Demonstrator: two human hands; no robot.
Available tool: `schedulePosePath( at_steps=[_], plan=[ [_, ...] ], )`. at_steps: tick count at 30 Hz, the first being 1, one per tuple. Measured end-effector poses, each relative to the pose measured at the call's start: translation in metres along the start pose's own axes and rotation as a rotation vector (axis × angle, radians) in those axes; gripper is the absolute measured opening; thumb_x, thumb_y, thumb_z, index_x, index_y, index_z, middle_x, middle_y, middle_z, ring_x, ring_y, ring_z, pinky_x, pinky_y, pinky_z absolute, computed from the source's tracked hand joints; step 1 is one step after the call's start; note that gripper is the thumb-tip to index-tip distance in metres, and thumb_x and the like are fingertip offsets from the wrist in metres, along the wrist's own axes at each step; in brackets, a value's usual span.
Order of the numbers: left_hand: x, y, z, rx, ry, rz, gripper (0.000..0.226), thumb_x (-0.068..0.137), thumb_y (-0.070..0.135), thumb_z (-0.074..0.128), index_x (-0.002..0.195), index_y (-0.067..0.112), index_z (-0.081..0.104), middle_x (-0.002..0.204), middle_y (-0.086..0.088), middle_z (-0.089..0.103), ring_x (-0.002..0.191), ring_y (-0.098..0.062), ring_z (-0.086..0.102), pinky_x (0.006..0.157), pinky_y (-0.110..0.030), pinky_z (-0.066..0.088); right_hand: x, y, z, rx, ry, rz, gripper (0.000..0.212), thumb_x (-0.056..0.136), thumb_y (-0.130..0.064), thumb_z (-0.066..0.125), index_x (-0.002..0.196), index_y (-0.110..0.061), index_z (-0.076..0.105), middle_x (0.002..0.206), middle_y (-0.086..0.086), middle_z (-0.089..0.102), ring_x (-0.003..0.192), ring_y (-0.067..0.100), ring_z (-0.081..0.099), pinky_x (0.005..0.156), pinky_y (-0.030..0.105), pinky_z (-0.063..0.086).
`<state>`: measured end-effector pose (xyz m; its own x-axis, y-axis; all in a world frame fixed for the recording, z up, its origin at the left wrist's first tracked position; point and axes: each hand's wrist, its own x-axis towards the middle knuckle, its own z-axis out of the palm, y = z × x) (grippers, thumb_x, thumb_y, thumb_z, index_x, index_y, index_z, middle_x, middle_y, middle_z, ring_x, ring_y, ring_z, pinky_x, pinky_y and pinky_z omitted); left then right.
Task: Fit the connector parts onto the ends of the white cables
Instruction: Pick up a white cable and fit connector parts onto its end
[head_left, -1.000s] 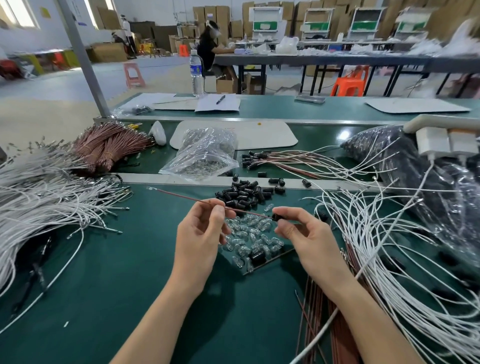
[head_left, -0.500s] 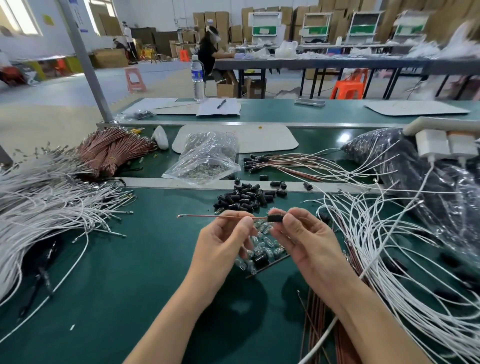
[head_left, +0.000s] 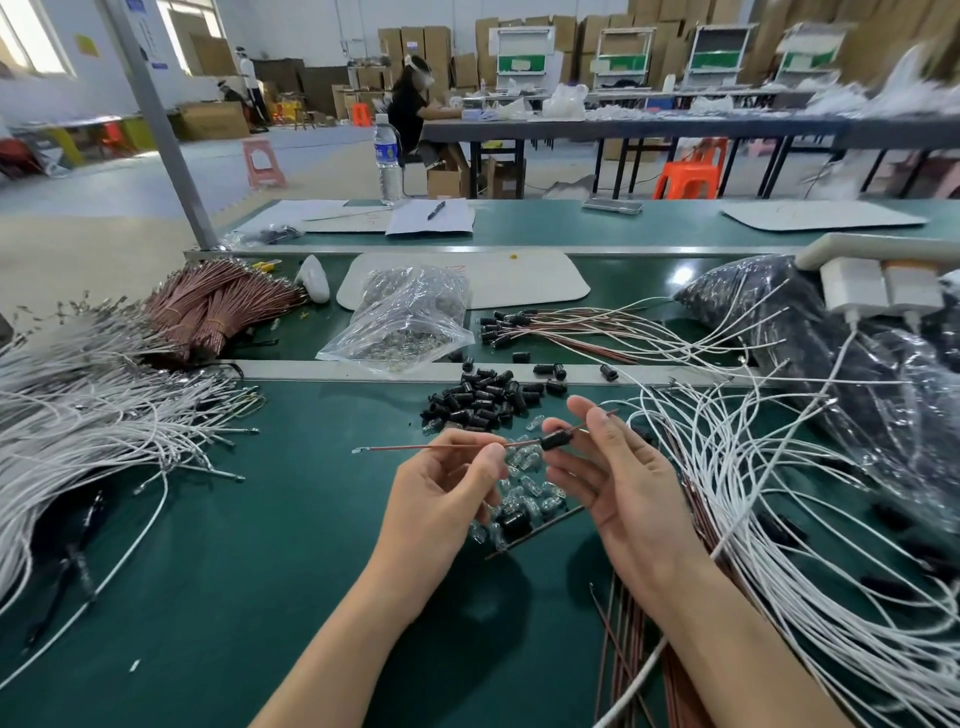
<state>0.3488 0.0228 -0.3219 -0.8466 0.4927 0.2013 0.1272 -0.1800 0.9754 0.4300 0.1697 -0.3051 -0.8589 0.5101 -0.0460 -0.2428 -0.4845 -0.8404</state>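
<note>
Since black connector (head_left: 555, 440) slid farther along brown wire (head_left: 426, 447), left hand (head_left: 441, 499) grip pinches wire, right hand (head_left: 623, 488) pinches connector.

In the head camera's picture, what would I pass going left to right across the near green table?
Bundled white cables → left hand, pinching a brown wire → right hand, pinching the black connector part on that wire → loose white cables.
</note>
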Motion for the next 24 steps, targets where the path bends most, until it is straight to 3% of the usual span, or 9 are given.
schedulePosePath(
  at_steps=[8,11,15,21,24],
  plan=[
    [0.001,0.002,-0.003,-0.073,0.060,-0.021,0.009,0.098,0.015,0.063,0.094,0.018,0.071,0.085,-0.005,0.072,0.065,-0.016,0.062,0.055,-0.026,0.053,0.003,0.000,-0.003,0.049,0.065,-0.050,0.026,0.086,-0.032,0.065,0.107,-0.023,0.079,0.108,0.015,0.076,0.082,0.021,0.076,0.067,0.026,0.060],
    [0.001,0.003,-0.002,-0.096,0.080,-0.042,0.008,0.097,0.017,0.063,0.096,0.015,0.071,0.089,-0.006,0.075,0.068,-0.015,0.065,0.057,-0.027,0.054,0.002,0.003,-0.001,0.088,-0.011,-0.015,0.027,0.082,-0.025,0.070,0.107,-0.018,0.078,0.111,0.016,0.075,0.086,0.021,0.075,0.069,0.024,0.060],
    [-0.002,0.003,0.003,-0.087,-0.018,-0.049,0.011,0.087,0.027,0.068,0.093,0.021,0.075,0.086,-0.007,0.075,0.069,-0.016,0.066,0.059,-0.026,0.055,-0.002,0.014,0.007,0.000,-0.123,0.021,0.024,0.084,-0.020,0.068,0.105,-0.015,0.079,0.110,0.016,0.075,0.093,0.021,0.075,0.073,0.022,0.058],
    [0.005,0.005,-0.005,-0.268,0.155,-0.101,0.028,0.079,0.026,0.070,0.100,0.008,0.067,0.086,-0.007,0.073,0.066,-0.017,0.065,0.053,-0.025,0.053,0.002,0.004,0.000,0.054,-0.053,-0.009,0.022,0.084,-0.019,0.066,0.101,-0.013,0.080,0.112,0.016,0.074,0.088,0.018,0.074,0.073,0.023,0.059],
    [0.001,0.001,0.001,-0.236,0.050,-0.118,0.014,0.080,0.027,0.071,0.090,0.018,0.074,0.087,-0.009,0.074,0.069,-0.017,0.068,0.056,-0.024,0.054,0.000,0.010,0.002,-0.009,-0.113,-0.010,0.024,0.085,-0.022,0.066,0.104,-0.017,0.079,0.114,0.014,0.074,0.096,0.021,0.074,0.077,0.025,0.058]
  ],
)
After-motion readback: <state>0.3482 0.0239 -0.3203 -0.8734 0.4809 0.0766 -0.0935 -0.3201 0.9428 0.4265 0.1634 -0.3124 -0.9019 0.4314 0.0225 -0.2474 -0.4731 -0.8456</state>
